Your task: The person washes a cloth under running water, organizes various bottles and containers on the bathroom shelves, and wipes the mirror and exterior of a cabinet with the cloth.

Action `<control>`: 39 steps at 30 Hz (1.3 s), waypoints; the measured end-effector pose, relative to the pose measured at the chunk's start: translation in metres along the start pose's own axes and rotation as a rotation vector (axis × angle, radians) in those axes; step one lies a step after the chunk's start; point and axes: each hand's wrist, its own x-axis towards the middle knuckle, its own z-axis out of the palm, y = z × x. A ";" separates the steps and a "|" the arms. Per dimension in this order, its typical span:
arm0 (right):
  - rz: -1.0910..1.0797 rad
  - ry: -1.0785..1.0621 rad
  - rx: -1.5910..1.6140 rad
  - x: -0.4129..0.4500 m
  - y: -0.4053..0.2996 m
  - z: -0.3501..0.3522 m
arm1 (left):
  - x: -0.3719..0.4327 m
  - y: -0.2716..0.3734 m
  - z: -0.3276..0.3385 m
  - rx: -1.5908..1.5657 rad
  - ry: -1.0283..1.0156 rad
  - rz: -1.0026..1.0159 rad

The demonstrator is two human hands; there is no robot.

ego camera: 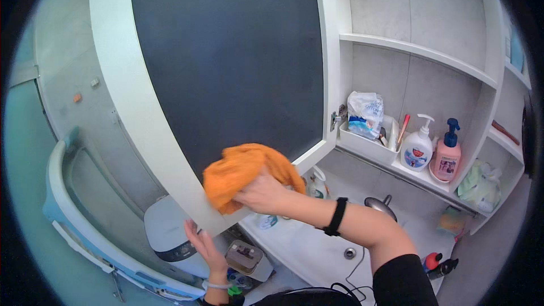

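An open cabinet door [229,59] with a white frame and a dark inner panel fills the upper middle of the view. My right hand [264,192] grips a bunched orange cloth [242,170] against the door's lower part, over the panel and bottom rail; part of the cloth is blurred. At the door's lower left corner is my left hand [208,250], its fingers stretched out along the frame's edge. It holds nothing, and whether the palm presses on the frame cannot be made out.
The open wall cabinet [418,57] holds a white bin [369,144], a white pump bottle [417,148] and a pink pump bottle [446,153]. Below are a white sink [310,250], a faucet [380,208] and a spray bottle [318,185]. A toilet [168,225] and a lidded bin [248,259] stand lower left.
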 end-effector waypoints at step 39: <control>0.759 0.663 -0.336 0.170 0.206 -0.127 | 0.017 0.031 0.022 0.090 -0.086 -0.090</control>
